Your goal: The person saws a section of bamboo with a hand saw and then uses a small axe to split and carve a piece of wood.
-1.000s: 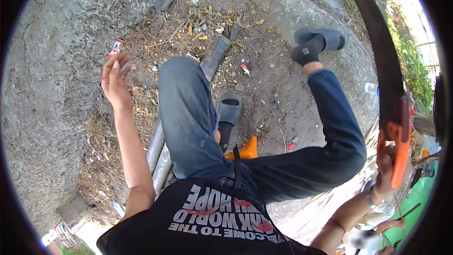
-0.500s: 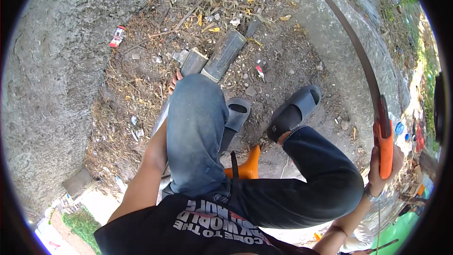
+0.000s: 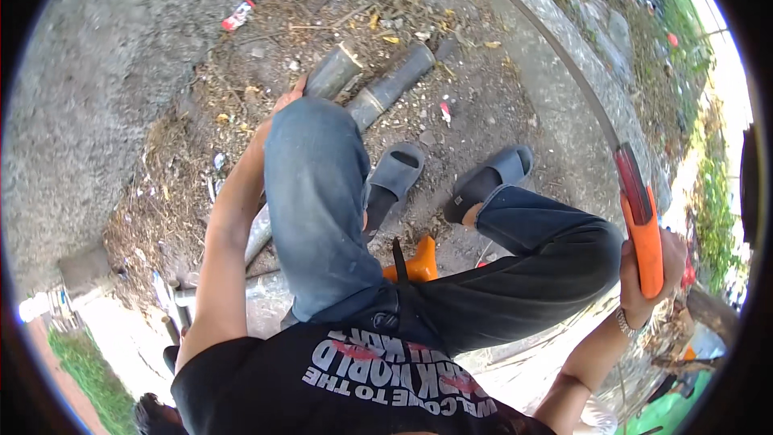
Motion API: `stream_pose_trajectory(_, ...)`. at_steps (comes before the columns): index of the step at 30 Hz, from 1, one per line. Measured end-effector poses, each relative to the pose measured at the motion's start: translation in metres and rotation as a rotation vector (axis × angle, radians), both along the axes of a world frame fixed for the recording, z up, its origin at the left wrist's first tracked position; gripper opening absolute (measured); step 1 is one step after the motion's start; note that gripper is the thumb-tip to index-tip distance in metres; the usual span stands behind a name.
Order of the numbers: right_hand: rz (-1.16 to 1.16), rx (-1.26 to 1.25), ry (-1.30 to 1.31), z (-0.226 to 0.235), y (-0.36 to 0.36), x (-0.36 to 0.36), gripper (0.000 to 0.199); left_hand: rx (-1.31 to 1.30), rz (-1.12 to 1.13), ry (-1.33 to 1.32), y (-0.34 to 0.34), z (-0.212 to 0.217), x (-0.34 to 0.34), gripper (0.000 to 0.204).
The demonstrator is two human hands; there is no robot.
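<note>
My left hand [image 3: 291,97] is closed round a grey bamboo pole [image 3: 334,72] beside my left knee, which hides part of the hand. The pole's pale cut end points away from me, and its length passes behind the knee. Next to it on the ground lies a second bamboo piece [image 3: 392,87], its near part also covered by the knee. Out to the right, my right hand [image 3: 651,266] grips the orange handle of a saw [image 3: 581,80]. The saw's long, dark metal part curves up and away, apart from the bamboo.
Rough grey rock or concrete [image 3: 105,113] rises on the left, and a pale stone ledge [image 3: 555,89] runs along the right. Dry leaves and litter cover the dirt between them. A smooth orange object [image 3: 419,262] stands between my legs. Another person's dark hair [image 3: 157,415] shows at lower left.
The held bamboo pole has slid forward past the start of the second piece, and my left hand has moved forward with it. My right hand still holds the saw out to the right.
</note>
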State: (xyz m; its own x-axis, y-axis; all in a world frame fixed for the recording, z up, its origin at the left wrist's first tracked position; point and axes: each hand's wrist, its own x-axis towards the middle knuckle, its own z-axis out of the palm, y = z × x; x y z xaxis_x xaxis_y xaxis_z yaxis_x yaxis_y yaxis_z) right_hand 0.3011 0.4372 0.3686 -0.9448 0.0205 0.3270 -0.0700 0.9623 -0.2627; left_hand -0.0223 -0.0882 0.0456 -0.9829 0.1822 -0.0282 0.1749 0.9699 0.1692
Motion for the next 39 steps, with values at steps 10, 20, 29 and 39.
stream_pose_trajectory(10,-0.070,-1.054,0.006,-0.141,-0.158,0.028,0.019,0.305,0.394,-0.171,-0.114,-0.053,0.133,0.092)
stream_pose_trajectory(20,-0.295,-1.377,-0.387,-0.226,-0.211,0.054,0.009,0.569,0.634,-0.296,-0.152,-0.111,0.161,0.089)
stream_pose_trajectory(29,-0.300,-1.267,-0.443,-0.242,-0.231,0.040,0.012,0.787,0.725,-0.339,-0.201,-0.117,0.169,0.086)
stream_pose_trajectory(39,-0.297,-1.228,-0.367,-0.244,-0.233,0.042,0.012,1.049,0.851,-0.398,-0.265,-0.133,0.176,0.083)
